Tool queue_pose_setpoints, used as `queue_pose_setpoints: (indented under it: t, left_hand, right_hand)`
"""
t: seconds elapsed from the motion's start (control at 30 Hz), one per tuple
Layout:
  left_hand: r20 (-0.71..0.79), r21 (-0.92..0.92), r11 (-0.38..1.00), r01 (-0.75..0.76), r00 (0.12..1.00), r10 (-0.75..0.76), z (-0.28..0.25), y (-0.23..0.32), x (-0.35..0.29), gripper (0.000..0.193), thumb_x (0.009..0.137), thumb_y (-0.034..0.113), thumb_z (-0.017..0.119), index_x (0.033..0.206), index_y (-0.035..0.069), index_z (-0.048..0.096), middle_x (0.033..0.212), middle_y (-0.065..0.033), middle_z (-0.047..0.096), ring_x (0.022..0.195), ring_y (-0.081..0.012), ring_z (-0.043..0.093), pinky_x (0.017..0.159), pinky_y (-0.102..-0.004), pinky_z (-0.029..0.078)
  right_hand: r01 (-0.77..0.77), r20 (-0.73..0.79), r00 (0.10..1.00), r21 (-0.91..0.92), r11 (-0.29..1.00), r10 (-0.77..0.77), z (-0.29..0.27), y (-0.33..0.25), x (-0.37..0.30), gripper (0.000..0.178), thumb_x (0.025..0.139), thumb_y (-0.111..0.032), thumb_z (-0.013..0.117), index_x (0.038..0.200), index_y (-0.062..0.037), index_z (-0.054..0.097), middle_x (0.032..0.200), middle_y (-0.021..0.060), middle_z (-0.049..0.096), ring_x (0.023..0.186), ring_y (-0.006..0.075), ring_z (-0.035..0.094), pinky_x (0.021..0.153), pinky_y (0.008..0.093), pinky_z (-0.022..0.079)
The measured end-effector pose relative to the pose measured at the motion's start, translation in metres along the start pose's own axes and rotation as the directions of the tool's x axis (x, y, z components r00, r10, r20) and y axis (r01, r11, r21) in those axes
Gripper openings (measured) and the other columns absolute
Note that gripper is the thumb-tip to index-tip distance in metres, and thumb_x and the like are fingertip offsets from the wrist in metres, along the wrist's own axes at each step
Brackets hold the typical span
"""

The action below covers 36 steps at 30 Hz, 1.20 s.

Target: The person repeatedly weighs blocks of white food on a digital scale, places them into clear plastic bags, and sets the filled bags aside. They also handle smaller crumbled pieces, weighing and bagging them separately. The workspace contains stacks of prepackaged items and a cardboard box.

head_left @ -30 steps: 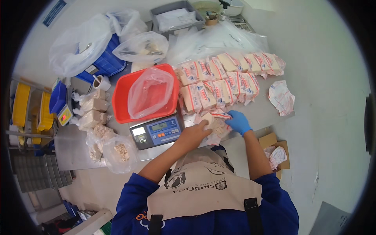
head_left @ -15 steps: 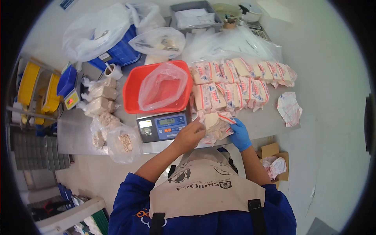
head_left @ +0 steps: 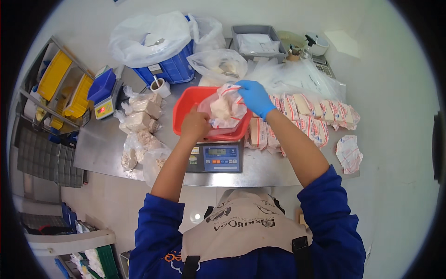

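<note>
Wrapper [head_left: 237,111] with pale block [head_left: 220,108] shifts from tabletop [head_left: 288,169]'s near edge to over red tub [head_left: 184,101], bringing it to bag [head_left: 205,106]; right hand [head_left: 255,97] pinches wrapper; left hand [head_left: 195,123] at bag, grip unclear

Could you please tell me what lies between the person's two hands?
In the head view, a paper wrapper with pale contents and part of a clear plastic bag lie between the bare left hand and gloved right hand.

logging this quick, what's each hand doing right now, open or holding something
Left hand: at the translucent plastic bag in the red tub; grip cannot be told.
Right hand: closed on the red-striped wrapper.
</note>
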State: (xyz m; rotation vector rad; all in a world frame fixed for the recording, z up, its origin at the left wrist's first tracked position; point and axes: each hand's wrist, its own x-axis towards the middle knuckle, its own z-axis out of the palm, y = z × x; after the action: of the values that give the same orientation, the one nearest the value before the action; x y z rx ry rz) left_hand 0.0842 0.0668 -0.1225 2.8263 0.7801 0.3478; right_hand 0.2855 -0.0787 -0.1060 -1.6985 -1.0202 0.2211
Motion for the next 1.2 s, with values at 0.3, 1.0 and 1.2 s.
queue_pose_setpoints:
  t: [0.3,1.0,1.2]
  left_hand:
    - [-0.021,-0.303,0.950,0.077,0.996,-0.087,-0.037,-0.013,-0.005,0.077,0.071,0.014,0.071,0.142,0.000,0.046,0.139,-0.0255,0.051,0.124,-0.0406,0.055,0.103,-0.0438,0.046]
    - [-0.352,-0.250,0.926,-0.283,0.917,0.185,-0.062,0.021,-0.061,0.045,0.077,0.013,0.074,0.119,0.005,0.063,0.133,-0.0183,0.056,0.123,-0.0388,0.053,0.102,-0.0440,0.044]
    - [-0.101,-0.479,0.789,-0.385,0.917,0.386,-0.050,0.085,-0.098,0.029,0.079,0.009,0.072,0.108,0.005,0.067,0.116,-0.0137,0.065,0.109,-0.0331,0.062,0.092,-0.0409,0.050]
  right_hand:
    - [0.443,0.267,0.897,-0.552,0.707,-0.354,-0.002,-0.137,0.043,0.023,0.088,-0.015,0.056,0.104,-0.0118,0.073,0.092,0.0160,0.071,0.086,0.0355,0.068,0.076,0.0460,0.054]
    - [0.161,-0.555,0.828,0.100,0.982,-0.079,-0.149,-0.060,-0.074,0.028,0.098,-0.009,0.053,0.121,0.0000,0.065,0.117,0.0090,0.068,0.101,0.0166,0.065,0.085,0.0308,0.053]
    - [-0.022,-0.957,0.120,0.263,0.965,0.264,-0.322,0.052,-0.254,0.030,0.090,-0.004,0.051,0.118,0.0033,0.062,0.115,0.0101,0.063,0.100,0.0199,0.062,0.086,0.0354,0.053]
